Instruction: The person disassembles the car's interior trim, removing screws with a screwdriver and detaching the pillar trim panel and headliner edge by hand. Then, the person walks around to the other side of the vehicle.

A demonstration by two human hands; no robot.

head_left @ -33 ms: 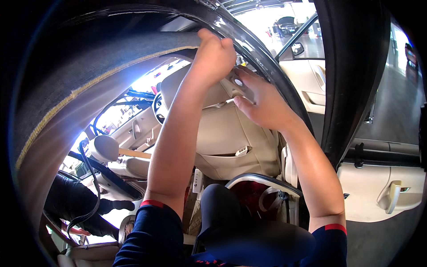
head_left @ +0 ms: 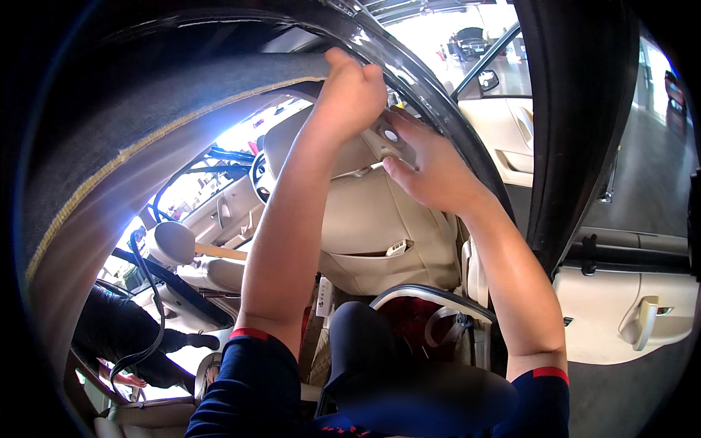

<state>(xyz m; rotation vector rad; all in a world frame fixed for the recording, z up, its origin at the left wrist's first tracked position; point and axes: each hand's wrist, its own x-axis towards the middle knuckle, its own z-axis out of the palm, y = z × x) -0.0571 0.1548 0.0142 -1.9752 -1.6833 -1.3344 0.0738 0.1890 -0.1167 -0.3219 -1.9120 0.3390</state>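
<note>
My left hand (head_left: 354, 91) is closed at the end of a dark grey headliner panel (head_left: 197, 87) with a yellowish edge, up by the door frame. Its fingertips are partly hidden behind the hand. Lower and to the right, my right hand (head_left: 442, 175) has its thumb and fingers around a beige trim piece (head_left: 387, 140) with a white oval on it. Behind both hands stands a beige front seat (head_left: 387, 219), a small pale object (head_left: 399, 248) poking out of its back pocket.
A black door frame (head_left: 467, 131) arches past my right hand. Open doors with beige door panels (head_left: 628, 306) stand to the right. At left are a headrest (head_left: 171, 243), a hanging black strap (head_left: 150, 292) and another person's dark-clothed legs (head_left: 120, 321), with that person's hand (head_left: 130, 379) low down.
My hands stay where they were. At the lower left, the other person's foot and hand have shifted slightly.
</note>
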